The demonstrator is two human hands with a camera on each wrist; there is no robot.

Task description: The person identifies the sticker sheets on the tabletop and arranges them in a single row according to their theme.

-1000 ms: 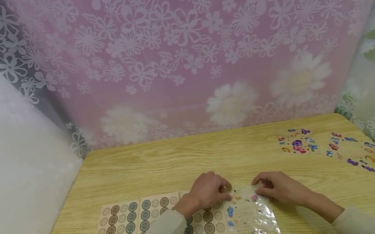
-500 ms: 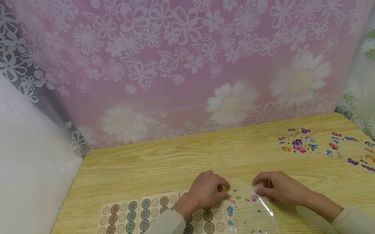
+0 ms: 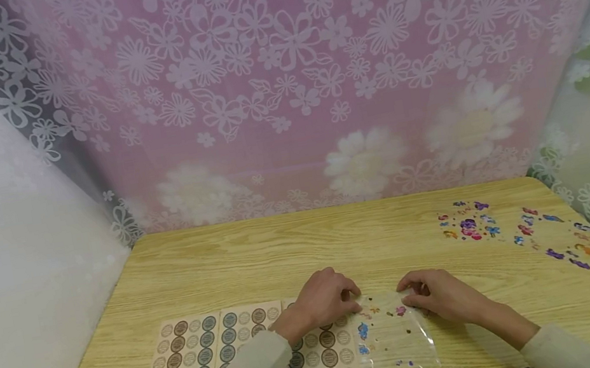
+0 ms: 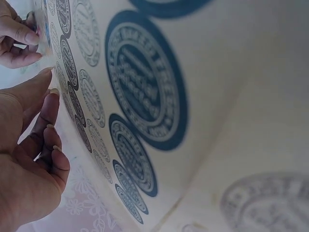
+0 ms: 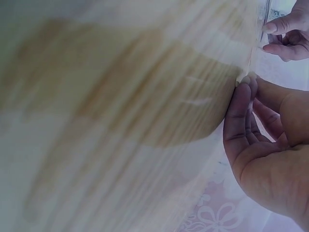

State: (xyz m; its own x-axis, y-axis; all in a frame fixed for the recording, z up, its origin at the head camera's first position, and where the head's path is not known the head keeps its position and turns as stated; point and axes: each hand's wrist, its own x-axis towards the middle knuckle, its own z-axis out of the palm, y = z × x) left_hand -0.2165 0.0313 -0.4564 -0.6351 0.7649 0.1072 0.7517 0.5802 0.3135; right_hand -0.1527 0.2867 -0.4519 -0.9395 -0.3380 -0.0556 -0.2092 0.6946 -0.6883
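A clear plastic sheet of small colourful stickers lies near the front of the wooden table, with blue, pink and purple figures on it. My left hand pinches its far left corner between thumb and forefinger. At the far right corner, my right hand pinches the edge the same way. In the left wrist view the left hand has its thumb and fingertips together by the paper's edge. The right wrist view shows the right hand's fingertips together, low at the table.
Beige sheets of round printed labels lie side by side on the left, partly under my left forearm. Two more clear sticker sheets, one at the back and another farther right, lie on the table. A flowered curtain hangs behind.
The scattered glare on the clear sticker sheet has shrunk mostly to a streak along its right side, and the sheet looks flatter. Both hands stay almost in place.
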